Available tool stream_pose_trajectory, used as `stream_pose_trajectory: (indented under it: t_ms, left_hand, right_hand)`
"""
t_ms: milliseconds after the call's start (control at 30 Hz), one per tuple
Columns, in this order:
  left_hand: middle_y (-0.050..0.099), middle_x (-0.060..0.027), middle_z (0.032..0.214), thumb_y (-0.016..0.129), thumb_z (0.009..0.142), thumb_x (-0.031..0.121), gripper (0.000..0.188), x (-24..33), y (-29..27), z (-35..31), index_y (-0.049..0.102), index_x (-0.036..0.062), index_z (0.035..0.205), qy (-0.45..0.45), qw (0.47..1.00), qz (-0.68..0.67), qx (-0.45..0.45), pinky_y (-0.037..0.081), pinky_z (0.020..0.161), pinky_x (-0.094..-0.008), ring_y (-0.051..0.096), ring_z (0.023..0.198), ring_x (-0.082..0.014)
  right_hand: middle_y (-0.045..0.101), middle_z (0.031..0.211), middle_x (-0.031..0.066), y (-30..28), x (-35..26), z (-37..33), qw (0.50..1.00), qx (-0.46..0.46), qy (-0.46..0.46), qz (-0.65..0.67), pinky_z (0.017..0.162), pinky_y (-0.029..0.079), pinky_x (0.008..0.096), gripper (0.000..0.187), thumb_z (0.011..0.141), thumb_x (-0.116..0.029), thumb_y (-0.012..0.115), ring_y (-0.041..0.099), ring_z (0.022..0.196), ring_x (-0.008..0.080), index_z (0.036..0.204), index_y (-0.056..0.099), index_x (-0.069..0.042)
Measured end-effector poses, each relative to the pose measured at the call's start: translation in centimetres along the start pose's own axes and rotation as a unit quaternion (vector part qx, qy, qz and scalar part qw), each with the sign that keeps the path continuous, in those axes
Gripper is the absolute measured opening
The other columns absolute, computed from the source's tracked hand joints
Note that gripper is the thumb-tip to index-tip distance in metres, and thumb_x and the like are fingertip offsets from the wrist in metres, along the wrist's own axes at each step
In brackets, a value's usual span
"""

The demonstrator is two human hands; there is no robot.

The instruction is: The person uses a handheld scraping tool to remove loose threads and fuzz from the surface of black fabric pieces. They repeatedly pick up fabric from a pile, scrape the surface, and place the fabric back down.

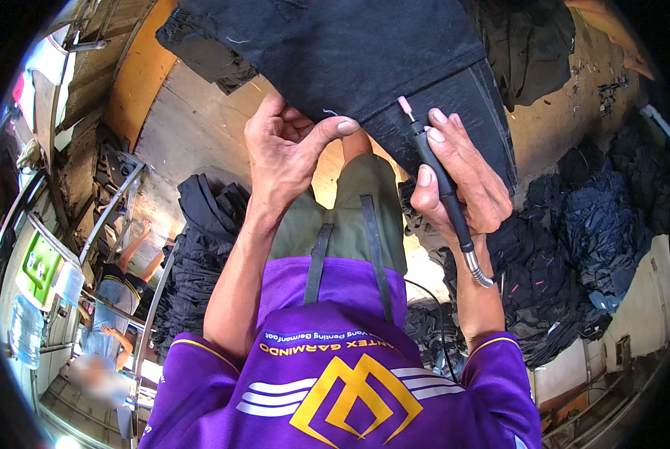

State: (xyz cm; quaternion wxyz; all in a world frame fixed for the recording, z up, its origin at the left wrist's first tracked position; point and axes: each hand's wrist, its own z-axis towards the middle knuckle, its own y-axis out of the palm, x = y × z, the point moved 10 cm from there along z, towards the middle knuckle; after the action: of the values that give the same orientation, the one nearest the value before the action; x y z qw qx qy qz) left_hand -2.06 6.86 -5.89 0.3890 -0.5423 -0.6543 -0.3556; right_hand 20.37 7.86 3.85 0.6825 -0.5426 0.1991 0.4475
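Observation:
A black denim-like garment point(350, 52) with a stitched seam spreads out in front of me, its near edge between my hands. My left hand point(286, 150) is closed at this edge, fingers curled and thumb stretched along it, beside a loose pale thread point(329, 112). In my right hand point(469, 168) is a slim black rotary grinder point(441, 168), gripped like a pen. Its pink grinding tip point(404, 105) points away from me, over the garment near the seam. A silver flexible end point(475, 268) leads back along my right wrist.
Dark garments are heaped at the left point(200, 254) and at the right point(529, 269). More dark cloth point(525, 45) lies at the far right on a wooden board point(193, 127). Another person point(110, 314) is at the far left, near a green tray point(37, 266). A thin black cable point(441, 329) hangs beside my right side.

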Motion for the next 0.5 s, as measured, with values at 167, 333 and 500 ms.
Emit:
stream_pose_trajectory:
  t_ms: [167, 333, 500]
  left_hand:
    - [0.081, -0.0102, 0.089, 0.087, 0.089, -0.001, 0.019, -0.7, -0.4, 1.6, 0.077, -0.0058, 0.105, 0.042, 0.995, 0.079, -0.033, 0.06, 0.074, -0.0242, 0.077, 0.083, -0.012]
    - [0.082, -0.0095, 0.09, 0.082, 0.089, -0.006, 0.011, -2.6, -0.8, 2.4, 0.08, -0.0054, 0.1, 0.06, 0.997, 0.023, -0.031, 0.059, 0.073, -0.0255, 0.076, 0.081, -0.0117]
    - [0.082, -0.0087, 0.093, 0.082, 0.089, -0.007, 0.014, -3.3, -0.7, 1.7, 0.081, -0.0055, 0.103, 0.069, 0.997, -0.029, -0.01, 0.058, 0.078, -0.0261, 0.075, 0.085, -0.0114]
  right_hand:
    - [0.076, 0.123, 0.0304, -1.5, 1.1, 0.6, 0.996, -0.019, 0.082, 0.016, 0.111, 0.055, 0.0536, 0.034, 0.098, -0.01, 0.067, 0.072, 0.124, 0.0421, 0.127, 0.072, 0.007]
    - [0.08, 0.11, 0.0222, -0.2, 0.6, 1.1, 0.997, -0.062, 0.007, 0.047, 0.105, 0.061, 0.0536, 0.029, 0.094, -0.014, 0.076, 0.078, 0.113, 0.0379, 0.117, 0.079, 0.004]
    - [0.081, 0.105, 0.0175, 1.0, 0.1, 0.6, 0.996, -0.067, -0.034, 0.048, 0.102, 0.064, 0.052, 0.028, 0.092, -0.012, 0.077, 0.079, 0.112, 0.0358, 0.116, 0.08, 0.001]
